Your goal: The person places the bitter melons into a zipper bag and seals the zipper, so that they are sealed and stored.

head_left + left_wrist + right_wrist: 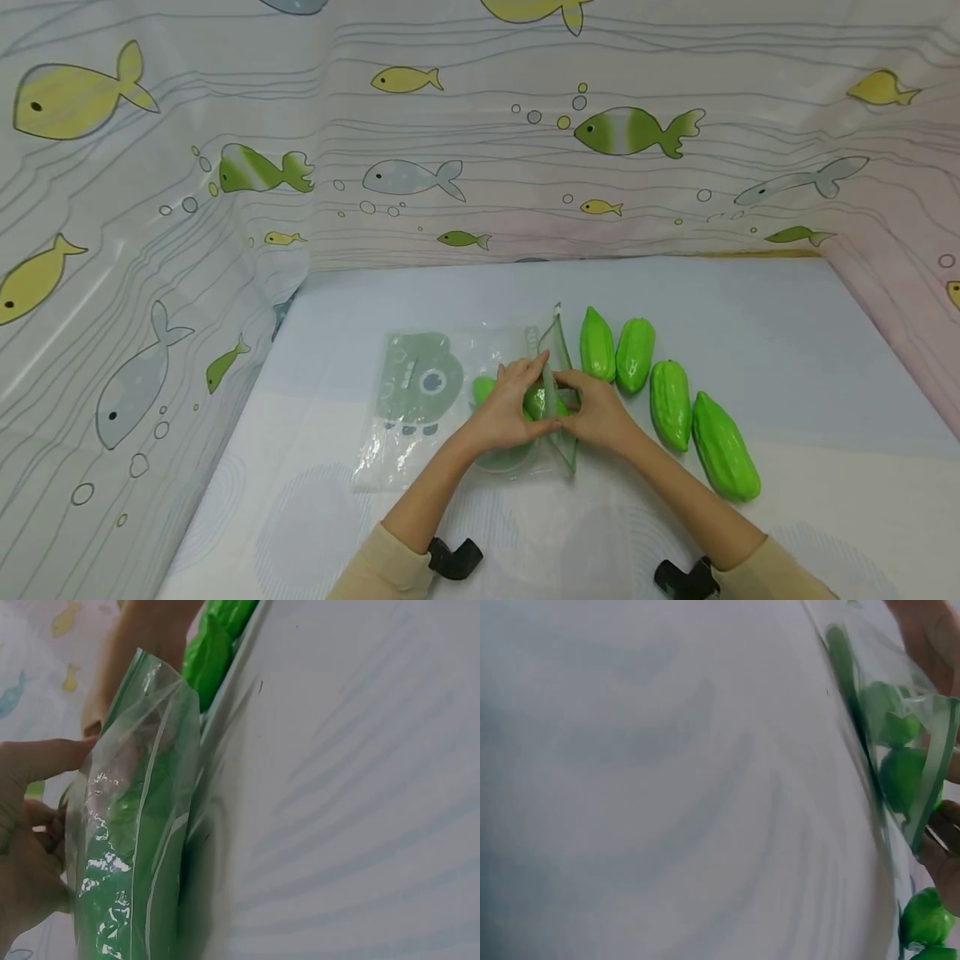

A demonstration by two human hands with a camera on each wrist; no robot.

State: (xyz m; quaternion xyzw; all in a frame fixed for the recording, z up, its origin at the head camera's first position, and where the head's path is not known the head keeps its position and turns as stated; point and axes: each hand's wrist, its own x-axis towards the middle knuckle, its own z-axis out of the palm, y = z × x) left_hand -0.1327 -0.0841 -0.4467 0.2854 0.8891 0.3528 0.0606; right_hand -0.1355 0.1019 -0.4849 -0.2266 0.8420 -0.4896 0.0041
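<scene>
A clear zip bag [367, 467] printed with a green cartoon figure lies flat, its mouth raised and spread toward the right. Inside are shiny green ridged gourds [904, 780], one of them close to the opening. My left hand [512, 406] grips the mouth from the left, fingers at the upper part and thumb lower down. From the right, my right hand [600, 412] holds the zip edge, with its fingers bent at the opening. Plastic partly hides those fingertips. In the left wrist view, the bag [135, 847] stands bulging beside the left fingers [56, 757].
Several loose green gourds [670, 404] lie in a slanting row right of the bag, the closest just beyond the right hand. A pale cloth [300, 517] covers the table. Fish-patterned sheets [510, 133] hang behind and at both sides. Black wrist mounts [456, 558] sit at both sleeves.
</scene>
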